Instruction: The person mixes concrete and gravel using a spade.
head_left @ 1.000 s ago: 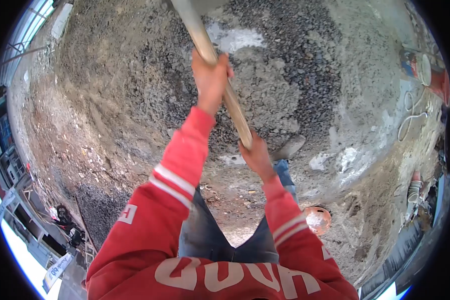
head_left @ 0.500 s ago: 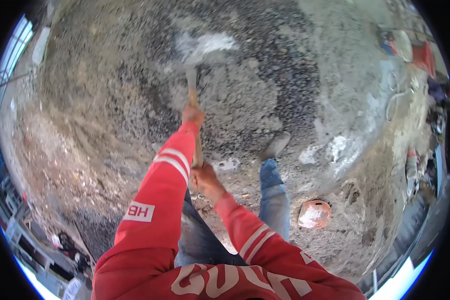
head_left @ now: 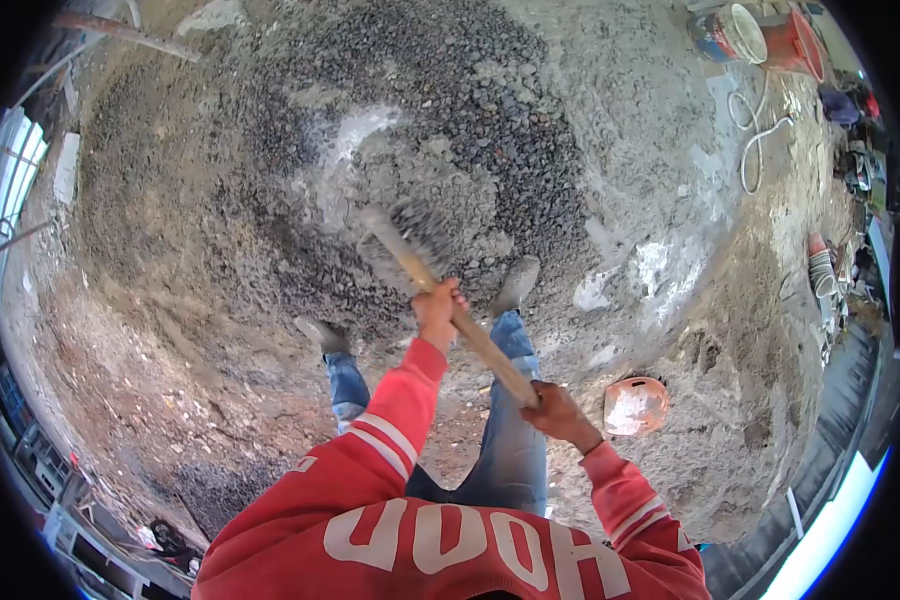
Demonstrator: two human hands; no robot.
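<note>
Both hands grip a long wooden-handled shovel [head_left: 490,355], slanted from upper left to lower right. My left hand [head_left: 438,308] is closed round the middle of the shaft. Lower down, my right hand [head_left: 560,412] wraps the end of the handle, by my right thigh. The shovel's head is blurred by motion, with a smear of dark gravel [head_left: 415,235] around it. Beneath lies a heap of grey mix [head_left: 440,185] with a pale powdery patch [head_left: 365,130], ringed by dark gravel [head_left: 515,130]. My feet stand apart at the heap's near edge.
An orange, cement-smeared container [head_left: 636,405] lies on the dirt to the right. Two buckets [head_left: 795,48] stand at the upper right near a pale looped hose [head_left: 755,150]. Stacked pots [head_left: 821,268] lie at the right edge. A wooden beam [head_left: 125,35] crosses the upper left.
The shovel has swung from nearly upright in view to a slant, its head drawn back toward me. My right hand has moved right and down, my left hand right and down. The view has shifted.
</note>
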